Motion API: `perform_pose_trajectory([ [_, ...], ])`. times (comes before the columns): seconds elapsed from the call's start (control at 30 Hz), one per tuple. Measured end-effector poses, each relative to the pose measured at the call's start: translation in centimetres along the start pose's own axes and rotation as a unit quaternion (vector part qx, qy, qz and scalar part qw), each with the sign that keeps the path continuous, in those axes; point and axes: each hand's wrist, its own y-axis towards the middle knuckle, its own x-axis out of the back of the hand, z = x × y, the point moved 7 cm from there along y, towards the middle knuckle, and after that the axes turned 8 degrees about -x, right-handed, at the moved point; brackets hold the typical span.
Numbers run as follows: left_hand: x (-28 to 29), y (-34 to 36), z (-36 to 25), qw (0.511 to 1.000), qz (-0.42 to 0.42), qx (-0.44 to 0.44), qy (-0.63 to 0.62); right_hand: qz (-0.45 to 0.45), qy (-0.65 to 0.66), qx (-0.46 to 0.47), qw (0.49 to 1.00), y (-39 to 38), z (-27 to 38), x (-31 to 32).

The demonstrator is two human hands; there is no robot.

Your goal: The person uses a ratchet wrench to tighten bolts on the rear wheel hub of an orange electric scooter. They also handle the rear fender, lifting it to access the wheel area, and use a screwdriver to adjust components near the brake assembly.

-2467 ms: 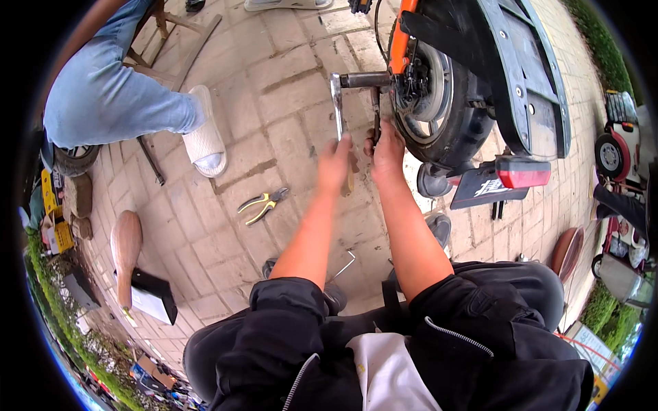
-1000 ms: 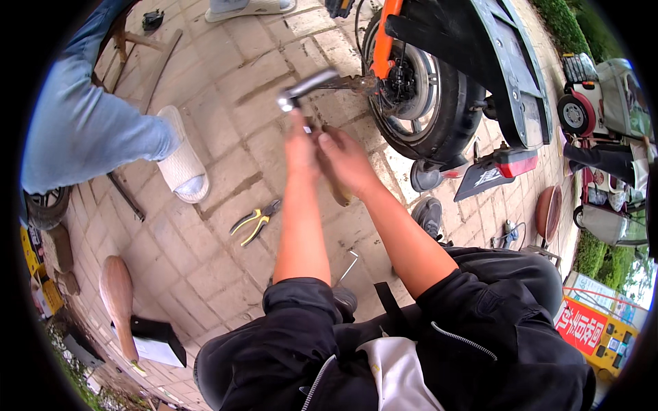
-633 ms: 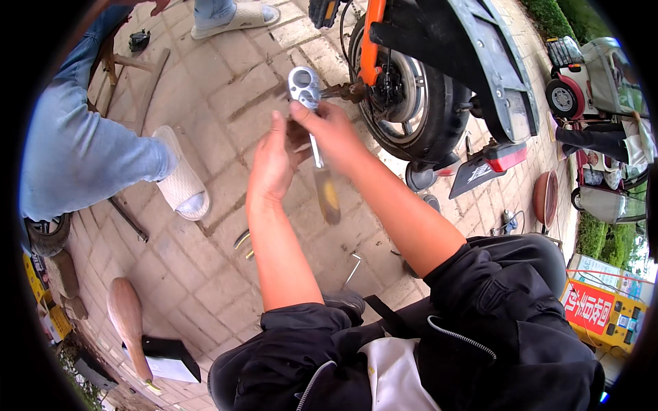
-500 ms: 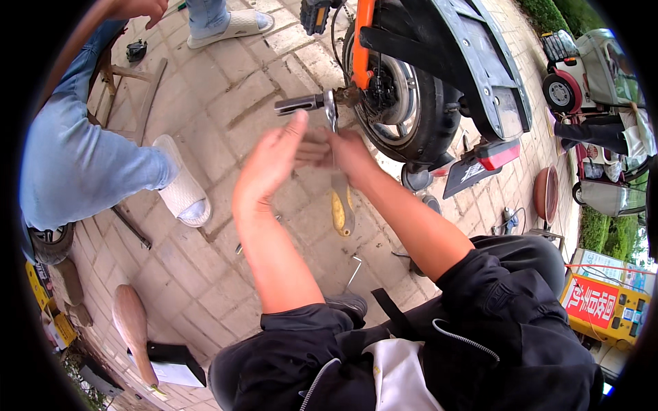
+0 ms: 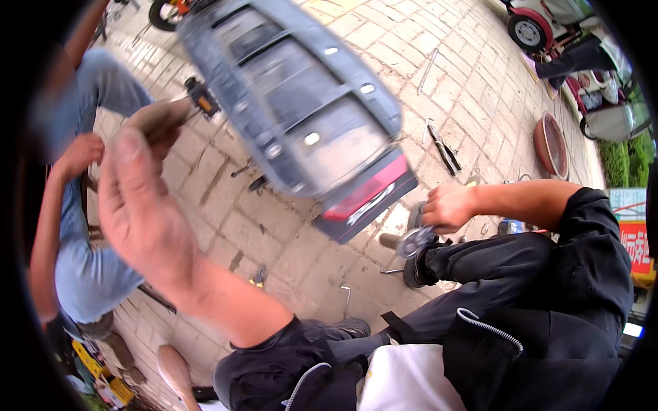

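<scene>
My right hand [image 5: 447, 209] is closed around a ratchet wrench; its blurred metal head [image 5: 417, 241] shows below the fist and a bit of yellow handle above it. A dull cylindrical socket [image 5: 389, 240] appears at the head, near my shoe. My left hand [image 5: 147, 222] is raised at the left, large and smeared by motion, beside a blurred brown shape [image 5: 161, 115] that I cannot make out. Whether it grips that shape is unclear. In front stands the two-wheeler's dark rear rack [image 5: 295, 103] with a red tail light [image 5: 363, 188]. A pedal [image 5: 200, 96] shows beyond my left hand.
Black-handled pliers [image 5: 445, 149] lie right of the rack. An L-shaped hex key [image 5: 346, 298] and a small yellow-and-black tool [image 5: 258, 275] rest on the paving. A reddish-brown basin [image 5: 550, 145] stands at right. Another person in jeans [image 5: 96, 281] is close at left.
My hands have moved apart, left hand up and left, right hand to the right with the ratchet wrench. The two-wheeler's rear now appears further left and nearer; the view has also shifted.
</scene>
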Motion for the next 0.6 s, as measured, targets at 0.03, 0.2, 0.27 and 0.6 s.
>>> perform_pose_trajectory([
  [0.03,-1.8,0.7,-0.8,0.999,0.032,-0.031,0.001,-0.050,0.010,0.000,0.999,-2.5,-1.5,1.2],
  [0.2,-11.8,2.5,0.0,0.953,0.243,-0.039,0.177,-0.132,0.232,-0.318,0.910,-5.1,-10.8,0.0],
  [0.27,-13.8,2.5,-0.2,0.922,0.309,-0.018,0.232,-0.242,0.375,-0.319,0.836,-4.4,-13.7,-0.3],
  [0.6,-14.8,-0.5,3.1,0.794,0.406,-0.023,0.452,-0.298,0.766,-0.179,0.541,8.1,-23.5,3.4],
])
